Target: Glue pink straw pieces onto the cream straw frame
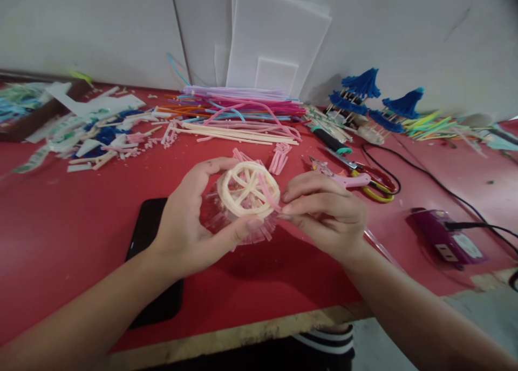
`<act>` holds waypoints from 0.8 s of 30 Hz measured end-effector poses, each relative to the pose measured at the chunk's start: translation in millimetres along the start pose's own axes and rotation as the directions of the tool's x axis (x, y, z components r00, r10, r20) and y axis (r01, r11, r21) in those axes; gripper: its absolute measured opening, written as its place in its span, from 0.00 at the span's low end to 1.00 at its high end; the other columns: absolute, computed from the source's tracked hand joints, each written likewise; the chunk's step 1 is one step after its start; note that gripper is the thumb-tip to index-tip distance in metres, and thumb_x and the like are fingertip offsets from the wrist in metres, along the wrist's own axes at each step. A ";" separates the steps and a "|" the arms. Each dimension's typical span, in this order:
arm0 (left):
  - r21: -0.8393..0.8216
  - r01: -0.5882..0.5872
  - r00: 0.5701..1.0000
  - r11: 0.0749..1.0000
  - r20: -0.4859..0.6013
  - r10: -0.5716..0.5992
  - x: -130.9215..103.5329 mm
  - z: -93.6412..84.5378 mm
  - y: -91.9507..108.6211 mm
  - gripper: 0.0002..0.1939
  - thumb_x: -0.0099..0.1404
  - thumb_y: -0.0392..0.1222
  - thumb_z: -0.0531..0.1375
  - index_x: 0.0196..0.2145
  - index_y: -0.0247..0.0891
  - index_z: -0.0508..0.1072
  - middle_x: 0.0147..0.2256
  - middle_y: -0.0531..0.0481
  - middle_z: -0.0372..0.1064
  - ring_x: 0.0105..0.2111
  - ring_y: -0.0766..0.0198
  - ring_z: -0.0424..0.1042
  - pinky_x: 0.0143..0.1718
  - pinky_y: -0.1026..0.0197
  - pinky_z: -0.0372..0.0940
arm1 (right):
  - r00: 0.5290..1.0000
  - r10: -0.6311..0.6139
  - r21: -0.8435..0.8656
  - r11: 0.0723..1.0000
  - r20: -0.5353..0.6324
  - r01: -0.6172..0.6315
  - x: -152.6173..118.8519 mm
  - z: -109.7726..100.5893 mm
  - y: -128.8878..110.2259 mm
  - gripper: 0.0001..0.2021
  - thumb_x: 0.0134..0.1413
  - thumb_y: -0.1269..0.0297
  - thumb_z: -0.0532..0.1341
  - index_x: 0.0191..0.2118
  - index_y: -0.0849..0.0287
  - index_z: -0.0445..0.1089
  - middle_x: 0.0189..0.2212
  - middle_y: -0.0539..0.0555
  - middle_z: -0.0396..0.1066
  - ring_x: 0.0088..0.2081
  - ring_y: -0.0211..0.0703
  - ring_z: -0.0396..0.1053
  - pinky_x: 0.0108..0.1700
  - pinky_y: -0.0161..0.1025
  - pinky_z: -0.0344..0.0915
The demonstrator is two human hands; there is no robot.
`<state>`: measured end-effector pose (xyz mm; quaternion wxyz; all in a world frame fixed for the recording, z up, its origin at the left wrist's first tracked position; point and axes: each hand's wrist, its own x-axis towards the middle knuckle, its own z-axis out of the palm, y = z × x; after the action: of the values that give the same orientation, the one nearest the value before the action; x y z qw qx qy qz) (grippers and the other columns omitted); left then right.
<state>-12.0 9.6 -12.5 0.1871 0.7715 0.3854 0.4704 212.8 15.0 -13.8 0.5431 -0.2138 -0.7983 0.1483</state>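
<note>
My left hand [194, 214] curls around a small round craft piece, its thumb pressed at the near rim. A cream pipe-cleaner wheel [237, 204] with spokes forms the top of that piece, and clear or pinkish strips flare out below it. Between the fingertips of my right hand [324, 209] is one end of a short pink pipe cleaner [266, 190], which lies across the wheel's right side. Just beyond the piece, a small pile of cut pink pipe-cleaner lengths [280, 158] rests on the red table [259, 284].
Long coloured pipe cleaners [243, 112] lie at the back. Scraps [101, 136] spread on the left. A black phone [162, 295] lies under my left forearm. Scissors [374, 182], a pink glue gun [352, 180], a purple power socket [445, 238] and blue umbrella-like pieces [402, 103] are on the right.
</note>
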 end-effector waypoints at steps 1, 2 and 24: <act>0.007 0.003 1.000 1.000 0.001 -0.003 0.1 0.0 0.1 0.30 0.59 0.49 0.68 0.53 0.34 0.66 0.49 0.40 0.72 0.48 0.54 0.74 0.50 0.52 0.70 | 1.000 0.003 -0.006 1.000 0.000 -0.003 0.2 -0.1 -0.4 0.09 0.51 0.78 0.68 0.36 0.57 0.76 0.32 0.52 0.75 0.36 0.38 0.74 0.40 0.39 0.73; 0.014 0.007 1.000 1.000 0.002 -0.007 0.2 -0.1 0.0 0.30 0.59 0.50 0.68 0.53 0.33 0.66 0.49 0.40 0.72 0.47 0.54 0.74 0.50 0.51 0.69 | 1.000 0.005 -0.013 1.000 0.000 -0.005 0.4 -0.1 -1.0 0.09 0.51 0.78 0.68 0.36 0.57 0.76 0.32 0.52 0.75 0.36 0.39 0.73 0.39 0.39 0.73; 0.164 -0.090 0.995 0.982 0.045 0.084 -1.1 3.0 -0.4 0.38 0.54 0.71 0.62 0.54 0.45 0.66 0.46 0.44 0.74 0.45 0.49 0.77 0.46 0.48 0.74 | 0.988 0.156 -0.022 0.988 -0.012 -0.156 3.5 -1.2 -23.0 0.10 0.51 0.66 0.66 0.42 0.57 0.72 0.35 0.54 0.72 0.39 0.45 0.69 0.42 0.46 0.69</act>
<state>-9.9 9.3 -14.8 0.1087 0.8093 0.3857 0.4295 208.7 -3.1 0.2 0.5315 -0.2825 -0.7780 0.1800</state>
